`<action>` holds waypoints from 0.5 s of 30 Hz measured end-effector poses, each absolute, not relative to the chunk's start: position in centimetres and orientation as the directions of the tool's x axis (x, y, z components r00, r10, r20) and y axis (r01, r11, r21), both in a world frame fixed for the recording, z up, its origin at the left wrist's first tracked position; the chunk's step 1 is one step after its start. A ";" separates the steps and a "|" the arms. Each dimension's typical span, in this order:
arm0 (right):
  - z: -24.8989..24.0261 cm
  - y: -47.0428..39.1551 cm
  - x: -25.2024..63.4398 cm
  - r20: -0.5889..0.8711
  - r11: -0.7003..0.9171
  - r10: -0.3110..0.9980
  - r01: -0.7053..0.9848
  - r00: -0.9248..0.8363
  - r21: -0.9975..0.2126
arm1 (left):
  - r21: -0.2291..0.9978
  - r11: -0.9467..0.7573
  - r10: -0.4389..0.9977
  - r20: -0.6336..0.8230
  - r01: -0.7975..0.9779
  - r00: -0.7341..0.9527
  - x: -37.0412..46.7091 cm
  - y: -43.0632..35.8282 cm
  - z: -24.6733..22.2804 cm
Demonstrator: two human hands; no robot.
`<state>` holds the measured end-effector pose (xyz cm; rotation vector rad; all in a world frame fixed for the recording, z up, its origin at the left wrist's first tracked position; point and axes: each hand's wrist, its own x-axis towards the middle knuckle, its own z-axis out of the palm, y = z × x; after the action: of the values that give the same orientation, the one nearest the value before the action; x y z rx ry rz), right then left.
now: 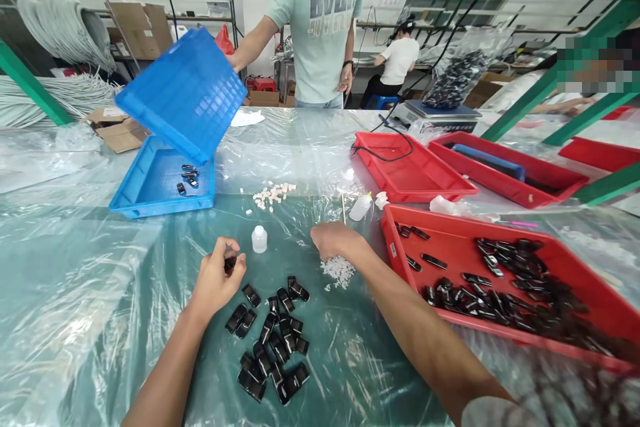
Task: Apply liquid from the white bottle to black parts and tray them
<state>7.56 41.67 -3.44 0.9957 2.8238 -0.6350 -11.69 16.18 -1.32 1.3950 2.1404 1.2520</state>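
My left hand (218, 275) is closed around a small black plastic part (230, 263), held above the plastic-covered table. Just below it lies a heap of several black parts (273, 340). My right hand (334, 240) rests knuckles-up over a small pile of tiny white pieces (339, 271), fingers curled down onto them; whether it grips any is hidden. A small white bottle (259, 239) stands between my two hands.
A red tray (400, 253) with several black parts sits at right, two more red trays (410, 170) behind it. A blue tray (160, 187) at left holds a few parts. A person in a pale shirt tilts another blue tray (185, 90) above it. More white pieces (273, 195) lie mid-table.
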 end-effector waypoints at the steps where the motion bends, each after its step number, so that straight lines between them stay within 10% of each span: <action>1: -2.9 41.5 7.6 -0.250 0.713 0.560 0.613 -0.790 -0.340 | 0.791 0.149 0.852 0.202 0.593 -0.484 -11.7 16.2 -1.3; 6: 0.4 40.7 7.7 -0.351 0.761 0.430 0.543 -0.832 -0.355 | 0.798 0.132 0.860 0.202 0.588 -0.468 -11.7 16.1 -1.4; 15: 5.0 35.6 5.8 -0.016 0.640 0.155 0.113 -0.988 -0.760 | 0.822 0.079 0.889 0.198 0.564 -0.414 -11.4 15.7 -1.3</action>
<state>5.82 35.55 4.96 0.2361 2.8907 -1.3345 -11.37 15.74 -1.33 1.4401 2.0098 1.2628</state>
